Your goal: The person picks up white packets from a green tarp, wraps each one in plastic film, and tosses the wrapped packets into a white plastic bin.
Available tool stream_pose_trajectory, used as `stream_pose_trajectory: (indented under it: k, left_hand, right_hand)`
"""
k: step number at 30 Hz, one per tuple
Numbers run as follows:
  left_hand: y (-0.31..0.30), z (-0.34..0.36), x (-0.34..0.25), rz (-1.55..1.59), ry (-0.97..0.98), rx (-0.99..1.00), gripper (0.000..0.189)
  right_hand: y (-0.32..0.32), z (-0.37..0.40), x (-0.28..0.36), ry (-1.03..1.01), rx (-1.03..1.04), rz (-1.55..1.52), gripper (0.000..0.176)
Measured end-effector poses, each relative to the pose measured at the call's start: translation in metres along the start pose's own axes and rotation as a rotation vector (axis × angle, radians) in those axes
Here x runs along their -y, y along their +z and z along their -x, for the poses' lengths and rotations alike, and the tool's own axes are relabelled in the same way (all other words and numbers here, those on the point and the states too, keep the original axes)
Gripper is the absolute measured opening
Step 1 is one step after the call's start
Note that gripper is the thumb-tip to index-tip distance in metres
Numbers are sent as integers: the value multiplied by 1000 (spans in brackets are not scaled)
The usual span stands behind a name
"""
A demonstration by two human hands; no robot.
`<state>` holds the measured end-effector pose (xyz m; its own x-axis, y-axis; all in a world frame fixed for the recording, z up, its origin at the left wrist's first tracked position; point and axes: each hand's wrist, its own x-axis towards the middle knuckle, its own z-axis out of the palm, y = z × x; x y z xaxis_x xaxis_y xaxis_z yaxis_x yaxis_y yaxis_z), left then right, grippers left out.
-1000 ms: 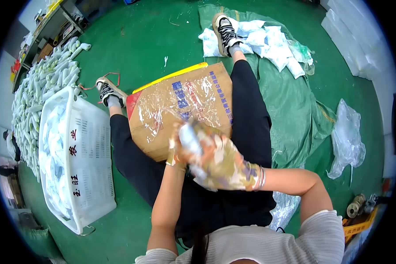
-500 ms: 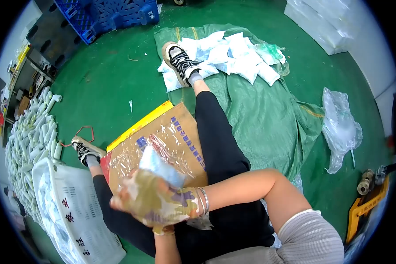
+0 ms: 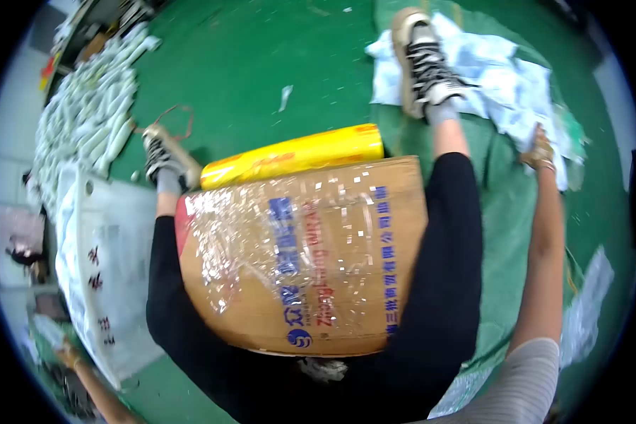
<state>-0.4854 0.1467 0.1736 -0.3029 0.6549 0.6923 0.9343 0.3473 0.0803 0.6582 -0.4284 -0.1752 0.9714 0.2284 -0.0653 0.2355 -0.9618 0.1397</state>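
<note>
My right hand (image 3: 540,150), in a patterned glove, reaches to the right edge of the pile of white packets (image 3: 498,74). Its fingers are spread against a packet. At the lower left, my left hand (image 3: 68,355) is closed at the end of a pale packet (image 3: 49,331); this part is small and blurred. Between my legs lies a cardboard box (image 3: 346,247) with clear film and printed lettering on top. A yellow roll (image 3: 293,154) lies along its far edge.
A white crate (image 3: 120,240) stands left of my leg, below a heap of pale rolled pieces (image 3: 92,106). A green sheet (image 3: 505,283) lies under the packets. Clear plastic (image 3: 590,304) is at the right. My shoe (image 3: 424,63) rests by the packets.
My hands have parted from above the box, the right moving out to the packet pile and the left to the lower left. The view has turned, and the box top is uncovered.
</note>
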Motion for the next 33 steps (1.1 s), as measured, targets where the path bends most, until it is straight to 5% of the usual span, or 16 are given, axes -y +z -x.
stream_pose_trajectory:
  k: [2,4,5,7,9,11,14,16,18,20,22,25,27,29,31,33]
  left_hand:
    - [4,35,-19,231,225,206,59]
    - [18,32,34,219,-93,713,50]
    - [21,22,35,196,-111,699,50]
    - [31,19,40,-444,610,419,42]
    - [-18,83,-66,87,706,127,34]
    - [-58,146,-164,436,631,279,29]
    - [-124,270,-281,469,818,461,37]
    - [-169,325,-327,372,831,991,55]
    - [-146,358,-322,267,1061,908,54]
    - [-122,386,-323,288,1129,870,45]
    - [-92,406,-321,362,1132,952,41]
    - [-74,399,-329,569,1112,687,28]
    - [-88,381,-333,1032,244,1624,19]
    - [-90,365,-327,1481,-49,1728,17]
    - [-91,361,-340,1611,-119,1724,16]
    - [-108,369,-367,1679,326,1516,12]
  right_hand:
    - [10,-2,8,68,-21,-38,117]
    - [11,4,12,173,-1,-97,112]
    - [6,17,18,231,14,-132,109]
    - [60,3,-20,149,13,-304,94]
    - [190,-48,-113,-114,201,-764,75]
    - [50,73,-33,153,436,-1548,75]
    - [-71,165,30,248,163,-1974,53]
    - [-88,163,9,-194,69,-1854,45]
    - [-182,219,68,-382,415,-1833,52]
    - [-261,312,192,-896,-377,-929,65]
    - [-247,344,260,-1127,-687,-701,69]
    - [-222,387,337,-956,-522,-468,77]
    - [-224,410,358,-938,-322,-298,83]
    - [-209,429,357,-992,-414,-346,89]
    - [-211,444,355,-1091,-261,-324,85]
    - [-210,439,352,-1214,-382,-395,77]
